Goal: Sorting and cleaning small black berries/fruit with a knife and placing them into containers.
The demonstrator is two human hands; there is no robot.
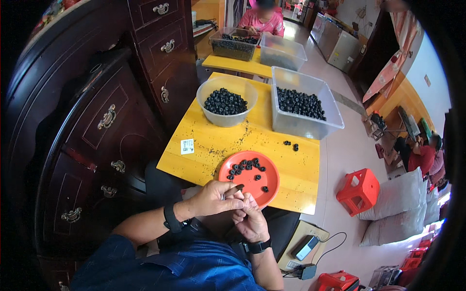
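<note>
My left hand (212, 198) is closed around a short, narrow, dark tool (235, 190) whose tip sticks out past the fingers; its exact kind does not show. My right hand (251, 219) meets it, thumb and fingers pinched together, and whatever sits in that pinch is hidden. Both hands are over the near edge of a round red plastic plate (271, 170). On the plate lie several small black ring-shaped parts (249, 163), mostly along its far side, each with a hole in the middle.
Beyond the plate, a round translucent tub (208, 111) and a clear rectangular bin (301, 127) hold many black parts on the yellow table (262, 138). Black crumbs and a white card (187, 146) lie there. A red stool (358, 192) stands right; people sit farther off.
</note>
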